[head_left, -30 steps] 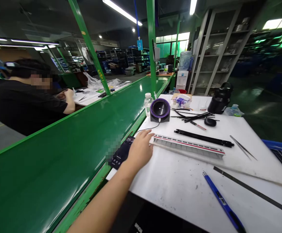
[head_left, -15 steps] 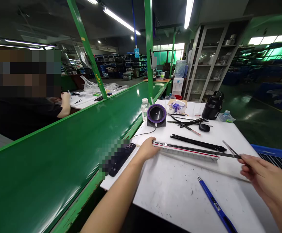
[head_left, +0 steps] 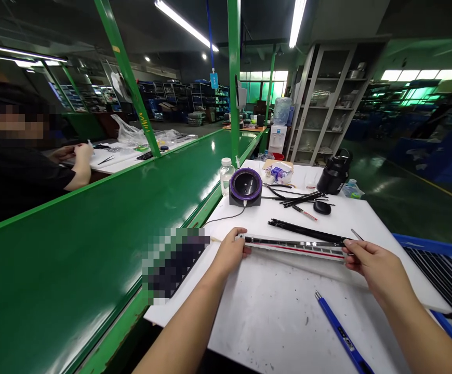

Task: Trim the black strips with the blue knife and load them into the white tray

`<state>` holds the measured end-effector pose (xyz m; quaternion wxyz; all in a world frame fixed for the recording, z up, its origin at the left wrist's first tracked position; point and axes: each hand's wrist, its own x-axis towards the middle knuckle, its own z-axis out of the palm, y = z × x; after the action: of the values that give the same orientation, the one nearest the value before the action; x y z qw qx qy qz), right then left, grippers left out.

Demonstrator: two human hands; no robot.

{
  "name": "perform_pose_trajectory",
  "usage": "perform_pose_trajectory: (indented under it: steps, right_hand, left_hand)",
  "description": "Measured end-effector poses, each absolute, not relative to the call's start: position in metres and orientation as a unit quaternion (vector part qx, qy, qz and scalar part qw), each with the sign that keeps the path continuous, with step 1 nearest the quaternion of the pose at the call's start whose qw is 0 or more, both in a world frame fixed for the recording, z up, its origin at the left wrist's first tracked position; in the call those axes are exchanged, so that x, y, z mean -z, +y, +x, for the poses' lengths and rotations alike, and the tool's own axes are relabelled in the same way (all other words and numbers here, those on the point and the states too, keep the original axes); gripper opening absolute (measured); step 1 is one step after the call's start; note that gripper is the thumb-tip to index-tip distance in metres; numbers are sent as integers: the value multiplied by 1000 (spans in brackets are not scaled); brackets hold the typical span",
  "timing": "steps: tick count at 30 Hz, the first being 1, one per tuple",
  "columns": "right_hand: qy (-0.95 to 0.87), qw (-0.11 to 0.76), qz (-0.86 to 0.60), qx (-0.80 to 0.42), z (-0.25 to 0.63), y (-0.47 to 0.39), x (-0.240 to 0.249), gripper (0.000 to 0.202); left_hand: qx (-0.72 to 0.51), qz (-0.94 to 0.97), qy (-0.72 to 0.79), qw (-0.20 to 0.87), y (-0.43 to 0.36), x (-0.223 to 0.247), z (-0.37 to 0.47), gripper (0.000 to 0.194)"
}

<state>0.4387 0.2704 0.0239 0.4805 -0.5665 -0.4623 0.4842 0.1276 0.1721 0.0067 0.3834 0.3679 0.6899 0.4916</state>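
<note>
Strip (head_left: 265,241) lies along the rail (head_left: 307,253), between the surface's (head_left: 273,306) left and right edges. Fingers of your left hand (head_left: 229,253) clasp the rail's left end; your right hand's (head_left: 376,265) pinch the strip's right. Left looks aligned; right seems not yet flush.

Clear bottle (head_left: 226,178) beside purple-rimmed device (head_left: 246,185)

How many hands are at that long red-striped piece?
2: the left hand at the left end of the red-striped piece, the right hand at its right end, pinching a dark strip.
</note>
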Motion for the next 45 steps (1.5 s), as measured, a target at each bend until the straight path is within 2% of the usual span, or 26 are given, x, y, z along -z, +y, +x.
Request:
perform_pose_trajectory:
  steps: [14, 25, 36, 38, 41, 45]
  right_hand:
    - [-483, 474, -576, -459, 434, 252, -39, 35]
    - [-527, 446, -582, -430, 436, 256, -27, 39]
    - [-653, 350, -633, -226, 432, 250, -33, 23]
    - [-659, 349, -635, -201, 429, 252, -30, 27]
    - [-640, 357, -652, -196, 428, 255, -23, 47]
    - [-583, 376, -670, -265, 430, 257, -18, 55]
  left_hand:
    - [-529, 350, 682, 364, 174, -2, 131, 23]
    - [-540, 347, 675, 364, 177, 3, 130, 24]
    - [-559, 322, 666, 374, 177, 3, 129, 27]
    - [-562, 321, 662, 378, 177, 2, 129, 26]
    - [-569, 316, 654, 386, 177, 0, 130, 24]
    - [-584, 289, 643, 402, 180, -6, 131, 19]
